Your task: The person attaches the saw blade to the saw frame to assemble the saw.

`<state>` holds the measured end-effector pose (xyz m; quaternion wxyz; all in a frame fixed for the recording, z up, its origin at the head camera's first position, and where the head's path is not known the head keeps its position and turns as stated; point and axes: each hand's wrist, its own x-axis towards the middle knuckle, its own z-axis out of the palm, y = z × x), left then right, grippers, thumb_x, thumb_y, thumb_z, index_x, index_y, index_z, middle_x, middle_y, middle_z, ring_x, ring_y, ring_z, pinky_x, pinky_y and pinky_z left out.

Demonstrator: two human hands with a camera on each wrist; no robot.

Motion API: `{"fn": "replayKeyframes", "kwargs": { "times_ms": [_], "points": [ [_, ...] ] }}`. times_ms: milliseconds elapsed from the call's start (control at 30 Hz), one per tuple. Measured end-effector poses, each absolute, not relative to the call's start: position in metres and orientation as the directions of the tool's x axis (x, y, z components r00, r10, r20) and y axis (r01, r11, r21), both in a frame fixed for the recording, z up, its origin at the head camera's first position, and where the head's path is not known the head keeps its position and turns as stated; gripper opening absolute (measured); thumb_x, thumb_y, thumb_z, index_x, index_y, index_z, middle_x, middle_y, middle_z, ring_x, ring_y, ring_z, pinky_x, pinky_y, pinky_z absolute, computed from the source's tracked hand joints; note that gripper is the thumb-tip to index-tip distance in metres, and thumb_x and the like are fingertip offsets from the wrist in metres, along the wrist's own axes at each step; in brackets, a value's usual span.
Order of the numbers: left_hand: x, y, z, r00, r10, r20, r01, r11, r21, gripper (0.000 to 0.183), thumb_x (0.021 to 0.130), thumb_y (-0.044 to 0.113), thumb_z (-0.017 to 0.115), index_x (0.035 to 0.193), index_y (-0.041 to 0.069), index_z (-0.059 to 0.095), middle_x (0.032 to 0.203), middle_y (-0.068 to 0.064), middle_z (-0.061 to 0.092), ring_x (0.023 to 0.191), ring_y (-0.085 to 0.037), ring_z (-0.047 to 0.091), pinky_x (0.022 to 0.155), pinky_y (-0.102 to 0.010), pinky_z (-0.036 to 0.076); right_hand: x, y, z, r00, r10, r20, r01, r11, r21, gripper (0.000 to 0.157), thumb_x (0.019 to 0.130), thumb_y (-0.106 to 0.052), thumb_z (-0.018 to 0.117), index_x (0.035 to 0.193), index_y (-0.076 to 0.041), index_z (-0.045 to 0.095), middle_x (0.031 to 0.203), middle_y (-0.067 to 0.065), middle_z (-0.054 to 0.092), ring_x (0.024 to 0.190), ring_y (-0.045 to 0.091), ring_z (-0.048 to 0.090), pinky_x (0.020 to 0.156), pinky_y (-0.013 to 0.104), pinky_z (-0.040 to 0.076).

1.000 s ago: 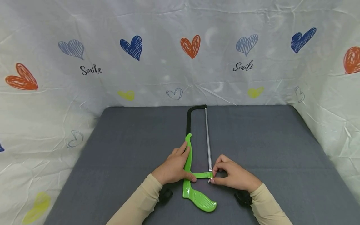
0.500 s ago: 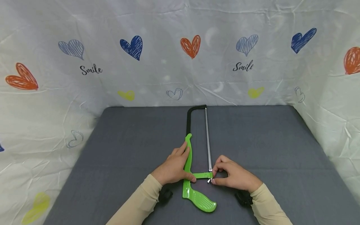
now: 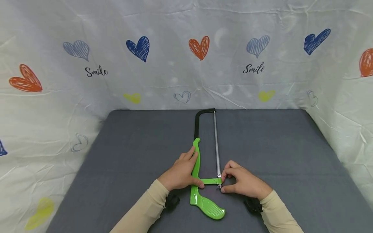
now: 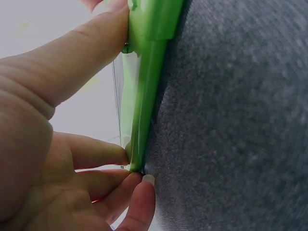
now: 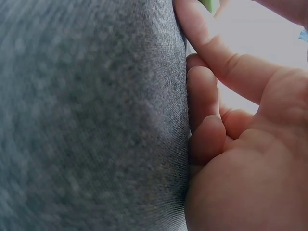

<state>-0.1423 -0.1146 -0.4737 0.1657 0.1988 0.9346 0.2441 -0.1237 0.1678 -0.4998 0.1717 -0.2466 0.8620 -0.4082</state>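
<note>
A hacksaw with a green handle (image 3: 208, 207), black front frame (image 3: 197, 126) and silver blade (image 3: 217, 145) lies flat on the grey cloth, its blade side to the right. My left hand (image 3: 182, 171) holds the green frame, fingers along its left side and thumb over the short crossbar (image 3: 210, 181). In the left wrist view the thumb and fingers sit on either side of the green frame (image 4: 144, 96). My right hand (image 3: 242, 181) has its curled index finger and thumb at the small metal wing nut (image 3: 220, 186) below the crossbar's end. In the right wrist view its fingers (image 5: 204, 91) rest against the cloth.
Grey cloth (image 3: 140, 142) covers the table. A white curtain (image 3: 163, 77) printed with hearts and "Smile" stands behind and on both sides, close to the saw's far end. Black wrist cameras (image 3: 253, 205) sit under both wrists.
The wing nut has turned, its wings standing at a different angle than before. My right thumb has shifted slightly away from the crossbar. The left hand keeps its hold.
</note>
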Motion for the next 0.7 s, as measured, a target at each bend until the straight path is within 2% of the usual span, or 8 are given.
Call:
{"fn": "replayKeyframes", "kwargs": {
  "times_ms": [533,700],
  "points": [
    [-0.1417,-0.1137,-0.4729,-0.863,0.456,-0.219,0.291,0.802,0.521,0.125,0.081,0.047,0.096,0.170,-0.002,0.024,0.183,-0.018,0.010,0.163,-0.043,0.027,0.128,-0.057,0.036,-0.1237,0.1651,-0.5036,-0.835,-0.542,-0.095,-0.281,0.569,-0.773,0.024,0.084,-0.033,0.095,0.093,-0.029,0.073,0.104,-0.005,0.053,0.094,0.007,0.053,0.086,0.025,0.045],
    [-0.1426,-0.1144,-0.4728,-0.862,0.460,-0.211,0.297,0.797,0.526,0.125,0.081,0.048,0.096,0.170,-0.002,0.024,0.183,-0.019,0.010,0.163,-0.043,0.027,0.128,-0.058,0.036,-0.1236,0.1646,-0.5028,-0.837,-0.540,-0.089,-0.278,0.560,-0.780,0.028,0.083,-0.043,0.095,0.092,-0.029,0.073,0.105,-0.004,0.053,0.096,0.008,0.054,0.088,0.025,0.045]
  ]
}}
